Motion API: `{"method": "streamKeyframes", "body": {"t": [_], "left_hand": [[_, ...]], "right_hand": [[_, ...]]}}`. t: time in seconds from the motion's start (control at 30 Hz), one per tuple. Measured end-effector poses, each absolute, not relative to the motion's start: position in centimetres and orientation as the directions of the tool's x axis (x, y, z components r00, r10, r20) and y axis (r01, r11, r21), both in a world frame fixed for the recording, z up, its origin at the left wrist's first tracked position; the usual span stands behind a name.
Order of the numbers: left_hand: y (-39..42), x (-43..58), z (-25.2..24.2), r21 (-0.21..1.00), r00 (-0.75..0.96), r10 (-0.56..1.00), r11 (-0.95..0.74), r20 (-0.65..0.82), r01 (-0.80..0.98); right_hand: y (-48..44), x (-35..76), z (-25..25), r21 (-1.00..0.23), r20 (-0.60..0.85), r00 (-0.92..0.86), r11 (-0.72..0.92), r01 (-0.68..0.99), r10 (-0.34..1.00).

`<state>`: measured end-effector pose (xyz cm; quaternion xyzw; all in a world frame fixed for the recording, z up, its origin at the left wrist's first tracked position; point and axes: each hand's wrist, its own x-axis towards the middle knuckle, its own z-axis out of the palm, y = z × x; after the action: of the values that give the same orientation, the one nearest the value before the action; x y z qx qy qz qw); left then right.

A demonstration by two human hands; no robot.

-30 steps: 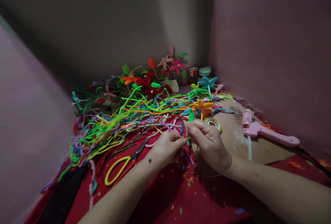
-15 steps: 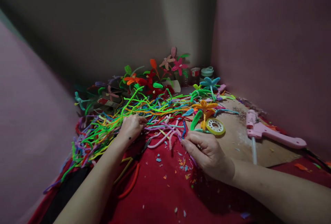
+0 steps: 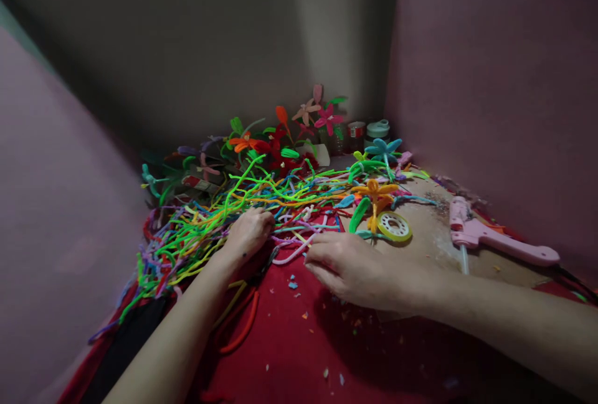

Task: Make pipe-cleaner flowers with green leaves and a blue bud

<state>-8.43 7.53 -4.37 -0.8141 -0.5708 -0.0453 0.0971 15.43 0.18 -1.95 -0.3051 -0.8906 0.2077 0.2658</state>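
A big tangle of coloured pipe cleaners [image 3: 243, 205] covers the red cloth [image 3: 299, 354] in front of me. My left hand [image 3: 250, 233] rests on the near edge of that pile with its fingers curled into the strands; what they grip is hidden. My right hand [image 3: 348, 267] lies low over the cloth, fingers stretched toward the pink and purple strands [image 3: 292, 248] at the pile's edge, touching them. An orange pipe-cleaner flower [image 3: 374, 195] and a yellow-green tape roll [image 3: 393, 226] lie just beyond my right hand.
Scissors with yellow and red handles [image 3: 238, 320] lie under my left forearm. A pink glue gun [image 3: 490, 239] rests on a cardboard sheet [image 3: 434, 248] at the right. Finished flowers [image 3: 317, 114] and small jars [image 3: 376, 130] stand in the far corner. Walls close in left, back and right.
My hands, together a second ago, have parted: the left went into the pile and stayed. The right has let go and moved left along the cloth toward the strands.
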Motion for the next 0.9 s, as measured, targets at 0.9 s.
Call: {"method": "streamKeyframes", "body": {"t": [0.9], "left_hand": [[6.2, -10.4, -6.0, 0.134, 0.015, 0.925, -0.071, 0.379, 0.988]], "right_hand": [[10.4, 11.3, -0.2, -0.658, 0.498, -0.203, 0.520, 0.545, 0.843]]}}
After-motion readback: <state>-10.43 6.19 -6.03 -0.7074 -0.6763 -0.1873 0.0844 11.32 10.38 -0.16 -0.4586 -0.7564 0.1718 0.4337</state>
